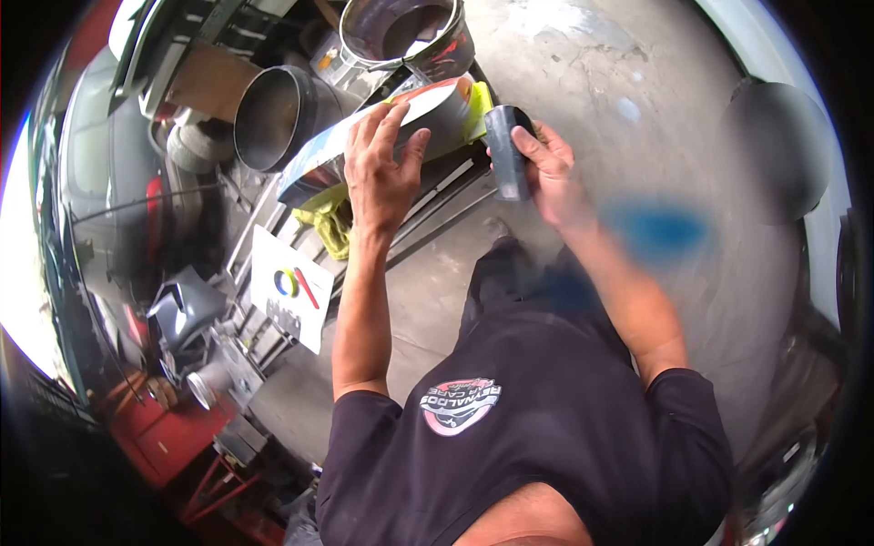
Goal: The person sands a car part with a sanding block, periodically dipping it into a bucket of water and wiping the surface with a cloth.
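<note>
Clasping a block (508, 156), the right hand (551, 177) sits right of a panel (443, 123) slanting up rightward at upper centre, the nearer left hand (378, 173) spread over it.

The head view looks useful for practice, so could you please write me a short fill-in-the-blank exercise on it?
1. The person's ___ hand grips the grey block.
2. Beside the ring lies a ___ stick.
3. The sheet beneath the ring and stick is mostly ___.

Missing words: right; red; white.
</note>
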The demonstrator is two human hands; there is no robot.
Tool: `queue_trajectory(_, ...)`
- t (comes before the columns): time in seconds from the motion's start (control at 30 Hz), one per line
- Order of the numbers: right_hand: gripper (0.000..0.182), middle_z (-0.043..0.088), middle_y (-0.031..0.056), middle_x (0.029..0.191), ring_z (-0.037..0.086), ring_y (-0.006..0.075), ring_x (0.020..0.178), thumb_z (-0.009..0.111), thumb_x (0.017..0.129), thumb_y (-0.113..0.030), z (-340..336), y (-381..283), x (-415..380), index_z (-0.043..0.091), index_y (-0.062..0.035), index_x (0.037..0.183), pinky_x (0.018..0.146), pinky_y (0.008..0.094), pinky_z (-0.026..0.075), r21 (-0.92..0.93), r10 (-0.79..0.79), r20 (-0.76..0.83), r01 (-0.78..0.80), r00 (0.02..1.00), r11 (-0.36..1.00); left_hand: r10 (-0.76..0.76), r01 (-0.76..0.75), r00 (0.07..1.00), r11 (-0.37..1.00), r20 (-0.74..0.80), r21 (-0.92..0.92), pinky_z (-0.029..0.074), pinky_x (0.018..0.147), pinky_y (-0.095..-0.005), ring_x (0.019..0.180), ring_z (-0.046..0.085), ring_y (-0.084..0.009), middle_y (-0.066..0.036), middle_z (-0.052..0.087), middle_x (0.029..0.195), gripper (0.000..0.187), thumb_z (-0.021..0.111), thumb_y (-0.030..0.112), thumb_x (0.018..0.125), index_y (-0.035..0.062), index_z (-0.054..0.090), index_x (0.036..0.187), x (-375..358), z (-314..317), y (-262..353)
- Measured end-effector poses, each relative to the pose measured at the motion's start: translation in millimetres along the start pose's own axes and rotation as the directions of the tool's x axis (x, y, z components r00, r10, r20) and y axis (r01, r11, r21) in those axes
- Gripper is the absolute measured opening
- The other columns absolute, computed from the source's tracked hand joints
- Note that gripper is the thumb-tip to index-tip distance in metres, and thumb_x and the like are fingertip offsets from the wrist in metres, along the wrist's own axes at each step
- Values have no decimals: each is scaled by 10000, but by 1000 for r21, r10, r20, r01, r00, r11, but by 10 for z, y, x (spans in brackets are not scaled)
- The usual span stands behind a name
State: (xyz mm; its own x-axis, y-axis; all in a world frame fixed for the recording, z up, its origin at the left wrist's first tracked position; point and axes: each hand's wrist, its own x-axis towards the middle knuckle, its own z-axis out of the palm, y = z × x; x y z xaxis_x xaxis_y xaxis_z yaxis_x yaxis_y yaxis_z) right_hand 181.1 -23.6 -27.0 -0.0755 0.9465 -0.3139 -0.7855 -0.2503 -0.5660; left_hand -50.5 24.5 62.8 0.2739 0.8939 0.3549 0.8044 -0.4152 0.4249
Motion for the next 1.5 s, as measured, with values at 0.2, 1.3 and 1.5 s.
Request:
queue_trajectory(0.2, 426, 775, 38, 1119, 695, 104, 1012, 906, 962, -242, 247, 550, -35, 739, 5, 1267, 939, 290, 554, -305, -326, -155, 269, 932, 913, 108, -150, 940, 983, 324, 108, 460, 1222, -473, 1437, 596, -387, -192, 639, 1536, 646, 871, 304, 934, 84, 677, 1510, 375, -220, -614)
queue_trajectory(1.3, 501, 702, 309, 1369, 714, 422, 1262, 758, 1019, -362, 1010, 1052, 729, 697, 32, 1323, 1067, 500, 574, -768, -739, -359, 269, 570, 581, 417, -317, 659, 908, 626, -272, 411, 1235, -542, 1450, 561, -441, -229, 565, 1610, 850, 824, 213, 941, 96, 443, 1692, 616, 130, -1252)
queue_trajectory(1.5, 502, 793, 284, 1161, 798, 376, 1033, 756, 964, -345, 824, 710, 969, 726, 36, 1290, 899, 465, 636, -839, -657, -376, 61, 653, 540, 348, -300, 644, 934, 681, -194, 438, 1210, -539, 1453, 544, -465, -277, 549, 1601, 857, 786, 400, 993, 78, 431, 1702, 656, 44, -1186)
